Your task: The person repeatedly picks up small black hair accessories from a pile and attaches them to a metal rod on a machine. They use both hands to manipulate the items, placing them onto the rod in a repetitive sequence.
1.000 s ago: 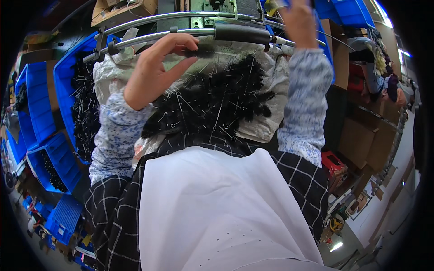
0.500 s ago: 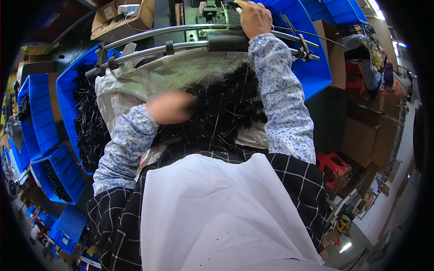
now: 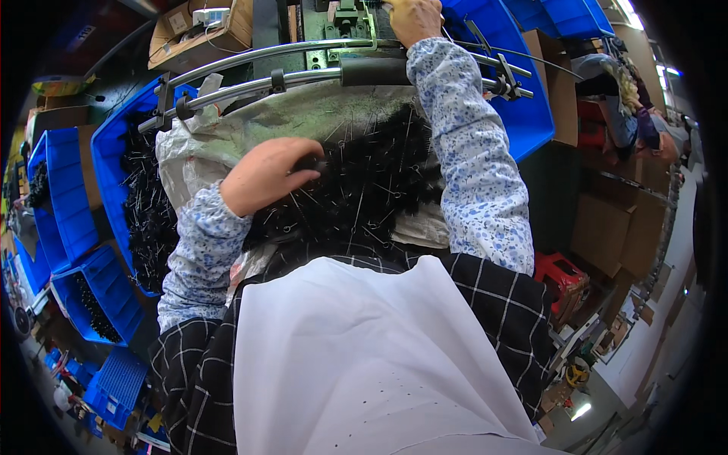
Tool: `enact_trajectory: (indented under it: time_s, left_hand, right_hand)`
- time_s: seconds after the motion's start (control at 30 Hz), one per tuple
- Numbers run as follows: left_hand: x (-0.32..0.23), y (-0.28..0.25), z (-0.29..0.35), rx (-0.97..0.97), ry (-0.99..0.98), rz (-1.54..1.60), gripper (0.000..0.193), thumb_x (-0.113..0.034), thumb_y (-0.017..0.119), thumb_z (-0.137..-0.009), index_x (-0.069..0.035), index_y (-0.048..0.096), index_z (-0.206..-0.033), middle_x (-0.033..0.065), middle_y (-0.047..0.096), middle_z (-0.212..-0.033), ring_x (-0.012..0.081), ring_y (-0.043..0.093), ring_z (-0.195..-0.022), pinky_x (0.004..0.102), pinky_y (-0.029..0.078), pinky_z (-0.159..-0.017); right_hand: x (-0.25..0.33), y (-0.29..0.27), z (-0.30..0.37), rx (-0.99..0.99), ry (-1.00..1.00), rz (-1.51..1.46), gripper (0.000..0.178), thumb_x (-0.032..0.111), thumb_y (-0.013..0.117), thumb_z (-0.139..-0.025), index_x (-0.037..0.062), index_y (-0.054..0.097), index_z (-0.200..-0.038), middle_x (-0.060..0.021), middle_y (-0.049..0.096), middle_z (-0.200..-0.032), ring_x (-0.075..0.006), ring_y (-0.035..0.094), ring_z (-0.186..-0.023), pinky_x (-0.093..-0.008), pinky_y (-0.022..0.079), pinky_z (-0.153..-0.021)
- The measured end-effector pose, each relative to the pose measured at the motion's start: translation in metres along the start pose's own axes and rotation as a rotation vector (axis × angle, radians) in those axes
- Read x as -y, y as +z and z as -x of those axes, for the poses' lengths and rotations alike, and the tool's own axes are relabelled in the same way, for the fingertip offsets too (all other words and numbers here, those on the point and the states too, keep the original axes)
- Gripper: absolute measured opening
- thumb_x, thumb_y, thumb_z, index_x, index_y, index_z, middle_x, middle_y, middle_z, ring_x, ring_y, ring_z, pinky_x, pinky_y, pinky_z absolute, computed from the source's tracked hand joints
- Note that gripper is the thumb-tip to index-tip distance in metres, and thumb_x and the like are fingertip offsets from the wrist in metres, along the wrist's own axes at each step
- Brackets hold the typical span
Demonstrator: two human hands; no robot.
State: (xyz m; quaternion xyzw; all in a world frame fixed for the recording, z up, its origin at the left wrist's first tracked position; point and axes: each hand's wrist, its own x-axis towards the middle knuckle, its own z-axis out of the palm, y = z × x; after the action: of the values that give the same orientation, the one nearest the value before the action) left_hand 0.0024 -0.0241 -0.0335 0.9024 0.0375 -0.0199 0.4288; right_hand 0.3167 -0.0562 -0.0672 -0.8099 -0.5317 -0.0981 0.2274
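Observation:
My left hand hovers over the near left part of a heap of small black wire brushes. Its fingers curl, with a gap between them and the thumb, and I see no brush clearly in it. The heap lies on a pale, stained sheet in front of me; thin wire stems with looped ends stick out of it. At the top edge, my right hand is closed beside the metal fixture of a machine. Dark bristles of a small black brush show at its fingertips, mostly cut off by the frame.
Two curved metal rails with a black sleeve cross between me and the machine. A blue bin of black brushes stands at left, another blue bin at right. A red stool and cardboard boxes are further right.
My right hand has moved slightly up and left, closer to the fixture. My left hand, blurred before, has shifted a little left and now shows its thumb apart from the fingers.

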Motion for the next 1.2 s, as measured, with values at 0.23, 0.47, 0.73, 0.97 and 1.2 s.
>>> enact_trajectory:
  time_s: [0.23,0.47,0.73,0.97,1.2]
  left_hand:
    - [-0.016,-0.034,0.018,-0.262,-0.079,0.15,0.027,-0.009,0.063,-0.079,-0.003,0.055,-0.104,0.0081,0.052,-0.101,0.0164,0.054,-0.078,0.0269,0.045,-0.071]
    - [-0.015,-0.04,0.016,-0.386,-0.069,0.17,0.028,-0.008,0.065,-0.078,-0.004,0.056,-0.104,0.0068,0.055,-0.099,0.0154,0.054,-0.078,0.027,0.045,-0.073]
    - [-0.018,-0.047,0.014,-0.365,-0.055,0.201,0.028,-0.004,0.063,-0.08,-0.003,0.056,-0.107,0.0065,0.056,-0.105,0.0151,0.055,-0.091,0.0268,0.045,-0.081]
    - [-0.009,-0.046,0.019,-0.493,-0.02,0.227,0.026,-0.004,0.061,-0.081,-0.004,0.057,-0.107,0.0077,0.056,-0.103,0.0146,0.056,-0.087,0.0267,0.047,-0.077]
    - [-0.001,-0.043,0.019,-0.52,0.005,0.324,0.024,0.0,0.058,-0.08,-0.002,0.053,-0.103,0.0048,0.056,-0.099,0.0119,0.055,-0.088,0.0259,0.045,-0.08]
  right_hand:
    - [0.007,-0.015,0.016,-0.069,0.139,0.218,0.033,0.026,0.062,-0.072,0.0095,0.063,-0.101,-0.0121,0.062,-0.097,-0.028,0.053,-0.098,-0.0445,0.039,-0.082]
    - [0.013,0.005,0.02,-0.094,0.168,0.076,0.03,0.02,0.058,-0.072,0.0074,0.063,-0.098,-0.0151,0.062,-0.099,-0.0308,0.054,-0.102,-0.0453,0.039,-0.086]
    - [0.051,0.027,0.009,-0.058,0.111,0.144,0.019,0.018,0.053,-0.074,0.0082,0.064,-0.085,-0.0111,0.064,-0.086,-0.0292,0.056,-0.093,-0.0442,0.041,-0.078]
    - [0.022,0.011,0.017,-0.176,0.081,0.169,0.025,0.018,0.054,-0.073,0.0073,0.065,-0.093,-0.0123,0.064,-0.093,-0.0303,0.056,-0.097,-0.0433,0.041,-0.084]
    - [-0.028,-0.01,0.01,0.014,0.158,0.204,0.022,0.028,0.055,-0.079,0.0139,0.067,-0.092,-0.0096,0.064,-0.091,-0.0277,0.059,-0.089,-0.0417,0.045,-0.079]
